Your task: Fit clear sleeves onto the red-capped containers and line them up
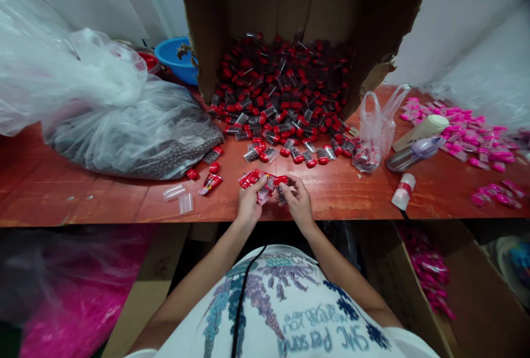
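Above the table's front edge, my left hand (249,202) is closed on a bunch of red printed wrappers (253,177). Close beside it, my right hand (300,202) pinches a small container with a red cap (280,180); its lower part is mostly hidden by the fingers. To the left on the table lie a red wrapper (211,182), two loose red caps (214,168) and clear empty plastic tubes (186,203). Beyond my hands, many red-capped clear containers with dark contents (285,110) spill from a tipped cardboard box (199,32).
A clear bag of dark beads (141,137) lies at the left, with a blue basin (174,59) behind it. Rightward stand a small plastic bag (370,137), a purple-lidded bottle (414,154), a white-and-red roll (403,192) and a pile of pink pieces (467,132). Open cartons (476,270) sit below.
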Demonstrator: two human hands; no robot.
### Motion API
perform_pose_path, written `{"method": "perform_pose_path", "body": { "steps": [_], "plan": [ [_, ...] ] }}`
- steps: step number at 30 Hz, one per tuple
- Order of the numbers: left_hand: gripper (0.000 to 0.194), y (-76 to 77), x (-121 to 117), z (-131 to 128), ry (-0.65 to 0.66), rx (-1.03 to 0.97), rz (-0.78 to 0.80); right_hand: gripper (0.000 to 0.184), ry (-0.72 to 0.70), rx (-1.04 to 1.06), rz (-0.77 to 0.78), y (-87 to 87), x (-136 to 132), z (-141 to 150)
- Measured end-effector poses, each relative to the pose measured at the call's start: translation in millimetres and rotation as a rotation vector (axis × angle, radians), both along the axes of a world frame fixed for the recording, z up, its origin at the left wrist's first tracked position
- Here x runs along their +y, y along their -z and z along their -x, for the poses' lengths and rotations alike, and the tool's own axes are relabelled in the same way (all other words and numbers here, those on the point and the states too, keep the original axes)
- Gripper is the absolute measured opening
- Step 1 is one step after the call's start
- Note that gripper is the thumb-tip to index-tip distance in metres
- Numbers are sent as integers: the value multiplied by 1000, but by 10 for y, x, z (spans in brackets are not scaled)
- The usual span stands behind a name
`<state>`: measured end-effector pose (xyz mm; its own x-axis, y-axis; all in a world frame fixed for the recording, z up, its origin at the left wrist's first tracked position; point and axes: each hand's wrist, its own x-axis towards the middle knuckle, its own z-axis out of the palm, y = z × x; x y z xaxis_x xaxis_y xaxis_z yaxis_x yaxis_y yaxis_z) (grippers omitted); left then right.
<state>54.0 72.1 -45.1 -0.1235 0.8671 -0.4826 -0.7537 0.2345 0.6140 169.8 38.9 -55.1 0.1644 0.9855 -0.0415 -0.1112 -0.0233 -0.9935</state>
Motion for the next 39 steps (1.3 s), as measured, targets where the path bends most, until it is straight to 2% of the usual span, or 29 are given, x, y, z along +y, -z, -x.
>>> {"method": "perform_pose_path", "body": {
  "steps": [4,9,11,14,18,23,28,31,34,37,39],
  "plan": [
    [28,-7,-10,30,40,11,-18,37,-95,-57,-8,8,-10,-15],
    [32,-52,-39,66,176,76,-102,41,-81,-36,-11,17,6,-65],
    [33,-60,-59,63,203,123,-153,36,-91,-6,10,8,5,-72],
    [32,-60,-82,49,210,166,-196,27,-100,-12,25,-21,-5,-69],
    [31,-50,-96,45,182,167,-232,28,-90,-35,19,-85,-10,-67],
    [47,-63,-109,74,185,153,-253,28,-75,-88,12,-159,-41,-68],
    [27,-78,-131,48,228,179,-265,25,18,-156,-69,-154,-97,-32],
    [25,-85,-140,45,230,206,-252,20,25,-226,-159,-155,-103,-27],
    [37,-116,-135,91,291,218,-224,21,-24,-225,-176,-147,-95,-46],
    [54,-160,-113,156,386,220,-206,26,-64,-143,-96,-117,-89,-78],
    [57,-180,-96,183,429,218,-198,28,-83,-130,-72,-108,-88,-102]
  ]
}}
